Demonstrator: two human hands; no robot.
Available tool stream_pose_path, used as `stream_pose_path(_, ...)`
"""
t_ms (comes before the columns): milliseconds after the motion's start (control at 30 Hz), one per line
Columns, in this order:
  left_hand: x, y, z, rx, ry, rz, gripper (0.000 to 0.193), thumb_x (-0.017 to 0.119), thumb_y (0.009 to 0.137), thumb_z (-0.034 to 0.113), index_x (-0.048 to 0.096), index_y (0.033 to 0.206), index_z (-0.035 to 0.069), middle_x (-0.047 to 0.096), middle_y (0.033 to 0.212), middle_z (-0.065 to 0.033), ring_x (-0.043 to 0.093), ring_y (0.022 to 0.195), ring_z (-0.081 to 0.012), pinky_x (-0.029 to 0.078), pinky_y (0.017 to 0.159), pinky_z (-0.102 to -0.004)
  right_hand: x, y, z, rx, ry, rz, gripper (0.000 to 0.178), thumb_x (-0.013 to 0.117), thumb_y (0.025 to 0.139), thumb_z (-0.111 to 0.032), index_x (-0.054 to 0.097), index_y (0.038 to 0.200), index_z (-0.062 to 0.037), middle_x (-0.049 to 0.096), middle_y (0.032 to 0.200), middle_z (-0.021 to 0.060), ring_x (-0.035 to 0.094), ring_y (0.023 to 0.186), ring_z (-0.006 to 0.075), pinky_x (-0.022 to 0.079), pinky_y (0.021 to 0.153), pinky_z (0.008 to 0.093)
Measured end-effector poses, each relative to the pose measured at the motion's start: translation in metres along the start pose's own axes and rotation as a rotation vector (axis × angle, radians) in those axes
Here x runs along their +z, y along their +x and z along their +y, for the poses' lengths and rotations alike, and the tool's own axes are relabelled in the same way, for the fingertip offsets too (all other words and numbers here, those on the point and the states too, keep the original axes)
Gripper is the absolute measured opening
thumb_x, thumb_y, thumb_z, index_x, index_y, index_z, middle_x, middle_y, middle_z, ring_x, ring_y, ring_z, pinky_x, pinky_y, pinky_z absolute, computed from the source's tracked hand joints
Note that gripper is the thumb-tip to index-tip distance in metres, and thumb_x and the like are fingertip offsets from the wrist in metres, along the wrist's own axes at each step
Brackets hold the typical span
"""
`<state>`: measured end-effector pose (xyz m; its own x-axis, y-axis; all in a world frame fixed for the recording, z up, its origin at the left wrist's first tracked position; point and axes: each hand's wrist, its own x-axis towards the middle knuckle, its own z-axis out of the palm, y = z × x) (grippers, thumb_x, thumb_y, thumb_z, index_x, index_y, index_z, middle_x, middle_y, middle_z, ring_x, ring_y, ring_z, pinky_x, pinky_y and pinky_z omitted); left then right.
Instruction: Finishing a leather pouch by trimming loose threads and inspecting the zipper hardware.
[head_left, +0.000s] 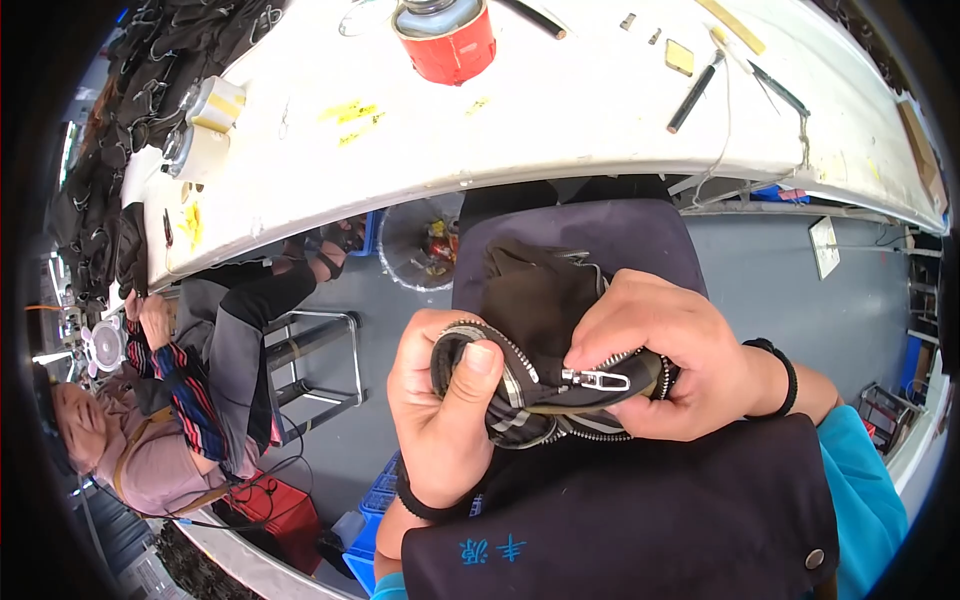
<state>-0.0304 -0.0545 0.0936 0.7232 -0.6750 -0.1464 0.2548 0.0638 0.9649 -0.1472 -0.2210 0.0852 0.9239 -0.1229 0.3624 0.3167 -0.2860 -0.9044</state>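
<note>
A dark brown-black fabric pouch (528,296) with silver zipper teeth and grey-green trim is held up over my lap. My left hand (442,412) is closed round its left side, the thumb pressed on the rolled zipper edge. On the other side, my right hand (672,345) pinches the fabric with thumb and fingers, right beside a silver zipper pull (603,380). The pull lies across the middle of the zipper, between both hands. The fingers of my right hand behind the fabric are partly hidden.
A white table (400,150) runs ahead, bearing a red-wrapped container (450,45), a black-handled tool (695,95) and a yellowish block (679,57). Dark pouches pile up at far left, near a seated co-worker (190,410). A lined waste bin (415,250) stands under the table.
</note>
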Motion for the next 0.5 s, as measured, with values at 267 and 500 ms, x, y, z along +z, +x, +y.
stream_pose_path(267,-0.0004,0.0059,0.0002,0.129,0.125,0.024,0.024,0.064,0.093,0.024,0.052,0.094,0.003,0.053,0.082,-0.0007,0.048,0.071,-0.0071,0.039,0.066,-0.0208,0.0081,-0.0113,0.0020,0.169,0.043,0.097,0.044,0.073,0.067,0.000,0.060,0.108,-0.0008,0.061,0.098,0.0092,0.058,0.088,0.0259,0.045,0.078,0.0342)
stream_pose_path(500,-0.0043,0.0003,0.0007,0.162,0.131,0.041,0.022,0.068,0.089,0.018,0.055,0.094,0.001,0.058,0.083,-0.0024,0.051,0.072,-0.0069,0.042,0.067,-0.0210,-0.0014,-0.0110,0.0056,0.163,0.170,0.004,0.042,0.072,0.075,-0.006,0.059,0.114,0.0021,0.061,0.099,0.0101,0.058,0.088,0.0187,0.045,0.079,0.0300)
